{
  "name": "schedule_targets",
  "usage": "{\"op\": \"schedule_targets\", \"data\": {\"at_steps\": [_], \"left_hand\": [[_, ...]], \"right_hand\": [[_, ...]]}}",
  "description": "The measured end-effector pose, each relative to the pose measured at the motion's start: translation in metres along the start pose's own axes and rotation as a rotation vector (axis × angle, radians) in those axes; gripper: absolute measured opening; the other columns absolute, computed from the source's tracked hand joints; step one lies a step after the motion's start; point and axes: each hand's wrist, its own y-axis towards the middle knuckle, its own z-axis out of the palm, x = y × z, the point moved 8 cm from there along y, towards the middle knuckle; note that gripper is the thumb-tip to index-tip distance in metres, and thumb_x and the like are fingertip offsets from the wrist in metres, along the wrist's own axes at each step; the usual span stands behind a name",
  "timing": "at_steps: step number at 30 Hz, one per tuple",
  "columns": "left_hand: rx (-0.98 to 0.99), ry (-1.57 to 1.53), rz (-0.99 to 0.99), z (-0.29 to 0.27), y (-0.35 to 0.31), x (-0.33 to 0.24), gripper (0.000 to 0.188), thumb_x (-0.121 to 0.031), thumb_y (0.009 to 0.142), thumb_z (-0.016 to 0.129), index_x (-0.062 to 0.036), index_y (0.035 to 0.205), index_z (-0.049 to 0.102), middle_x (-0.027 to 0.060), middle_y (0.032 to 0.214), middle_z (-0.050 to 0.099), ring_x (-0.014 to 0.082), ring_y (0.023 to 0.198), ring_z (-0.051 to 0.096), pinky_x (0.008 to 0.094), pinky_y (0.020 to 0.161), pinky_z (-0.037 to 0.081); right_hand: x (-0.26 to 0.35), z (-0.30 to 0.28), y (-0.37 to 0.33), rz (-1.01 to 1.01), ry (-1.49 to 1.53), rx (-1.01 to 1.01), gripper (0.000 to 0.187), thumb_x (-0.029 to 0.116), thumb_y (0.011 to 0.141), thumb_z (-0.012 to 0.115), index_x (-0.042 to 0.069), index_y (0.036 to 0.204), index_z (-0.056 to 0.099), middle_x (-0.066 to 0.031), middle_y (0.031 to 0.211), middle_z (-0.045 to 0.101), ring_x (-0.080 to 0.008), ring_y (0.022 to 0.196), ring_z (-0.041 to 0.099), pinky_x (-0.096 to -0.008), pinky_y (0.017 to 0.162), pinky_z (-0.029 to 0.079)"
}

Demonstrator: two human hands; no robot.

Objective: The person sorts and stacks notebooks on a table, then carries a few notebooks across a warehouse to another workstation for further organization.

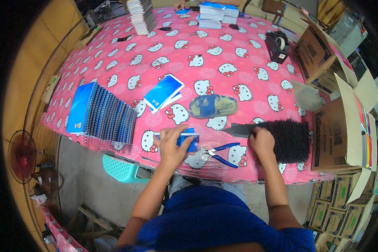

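My left hand is curled over a small blue notebook at the table's near edge, thumb and fingers gripping it; part of its cover is hidden. To the right, my right hand is closed at the left end of a heap of black spiral binding coils, its fingertips pinching a coil there. A dark, flat, pointed piece juts out left of that hand; its kind is unclear. Between my hands lie pliers with blue handles, jaws toward the notebook. Beyond them rests a blue and yellowish slipper.
Spiral-bound blue notebooks stand in a row at left, with loose ones nearby. Cardboard boxes line the right edge below a tape dispenser. Across the table, another person's hand is near notebook stacks.
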Motion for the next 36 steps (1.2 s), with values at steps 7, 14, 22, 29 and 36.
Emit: {"op": "schedule_targets", "data": {"at_steps": [7,14,22,29,36], "left_hand": [[-0.137,-0.096,0.156,-0.01,0.0,-0.008,0.018,-0.018,0.065,0.079,-0.0121,0.08,0.071,0.0017,0.09,0.067,0.021,0.091,0.056,0.0357,0.086,0.034],[-0.119,-0.101,0.101,-0.009,-0.002,0.0,0.015,-0.02,0.065,0.079,-0.0143,0.077,0.072,-0.0012,0.086,0.066,0.018,0.091,0.055,0.0415,0.092,0.031],[-0.121,-0.108,0.074,-0.006,-0.003,0.002,0.015,-0.021,0.066,0.079,-0.0162,0.078,0.072,-0.0029,0.084,0.065,0.0173,0.09,0.054,0.0486,0.094,0.026],[-0.141,-0.122,0.094,-0.006,-0.003,0.002,0.016,-0.02,0.067,0.078,-0.0177,0.082,0.072,-0.0034,0.085,0.064,0.0176,0.089,0.054,0.0494,0.09,0.027],[-0.168,-0.026,0.15,-0.01,-0.005,-0.005,0.02,-0.018,0.065,0.078,-0.014,0.084,0.072,0.0003,0.086,0.066,0.0192,0.087,0.055,0.0374,0.082,0.033]], "right_hand": [[0.138,-0.021,-0.034,-0.574,0.724,-0.036,0.024,0.002,0.079,0.062,0.003,0.102,0.065,-0.0139,0.092,0.058,-0.0276,0.081,0.059,-0.034,0.074,0.048],[0.147,-0.023,-0.018,-0.527,0.736,-0.029,0.016,0.006,0.075,0.068,0.005,0.091,0.07,-0.0116,0.087,0.061,-0.0267,0.077,0.062,-0.0353,0.068,0.05],[0.161,-0.003,-0.013,-0.494,0.842,0.389,0.022,0.007,0.078,0.065,0.007,0.1,0.064,-0.0111,0.082,0.057,-0.025,0.079,0.061,-0.0341,0.069,0.048],[0.179,-0.011,-0.025,-0.651,0.556,0.126,0.018,0.017,0.085,0.06,0.006,0.099,0.059,-0.0118,0.091,0.057,-0.0319,0.085,0.06,-0.0411,0.07,0.049],[0.185,0.0,-0.028,-0.606,0.471,0.172,0.02,0.023,0.085,0.06,0.008,0.097,0.057,-0.0117,0.088,0.053,-0.0332,0.082,0.059,-0.0438,0.068,0.048]]}}
